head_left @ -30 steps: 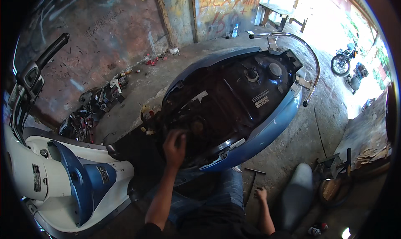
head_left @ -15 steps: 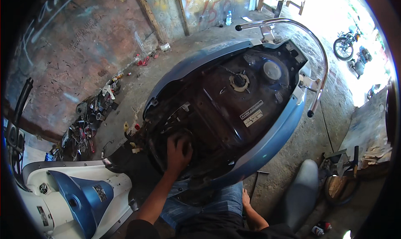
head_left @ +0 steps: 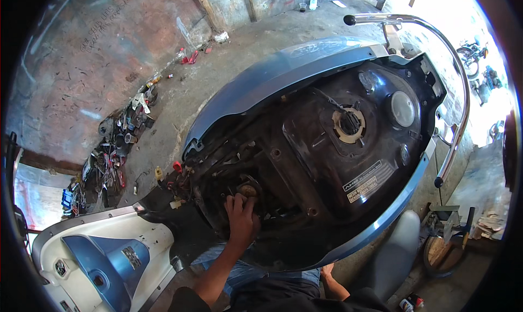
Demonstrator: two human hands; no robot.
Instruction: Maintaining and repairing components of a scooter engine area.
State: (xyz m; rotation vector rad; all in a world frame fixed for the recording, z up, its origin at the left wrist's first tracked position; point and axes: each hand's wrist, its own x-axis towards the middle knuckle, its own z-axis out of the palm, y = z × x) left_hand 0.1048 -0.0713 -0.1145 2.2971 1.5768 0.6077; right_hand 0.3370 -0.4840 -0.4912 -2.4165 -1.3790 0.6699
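Note:
A blue scooter body (head_left: 283, 67) fills the middle, its seat off and the dark inner parts bare. My left hand (head_left: 242, 218) reaches into the front of the opening. Its fingers are bent and close together at the edge of a round opening with a tan inside (head_left: 248, 191); what they grip is dark and hard to make out. My right hand (head_left: 327, 270) is low beside the scooter's near side panel, its fingers mostly hidden behind that panel. Toward the rear of the opening lie a dark tank (head_left: 327, 173), a round pale cap (head_left: 402, 109) and a ring-shaped fitting (head_left: 348, 124).
A chrome grab rail (head_left: 460, 67) curves round the scooter's tail. Loose parts (head_left: 111, 154) are heaped along the left wall. The dark seat (head_left: 395, 257) stands at my right, near a metal stand (head_left: 444, 222). The white and blue front panel (head_left: 109, 263) is lower left.
The view has shifted, so the scooter looks larger and farther right. My left fingers, spread before, are now drawn together at the round opening. My right hand stays low, with less of it showing.

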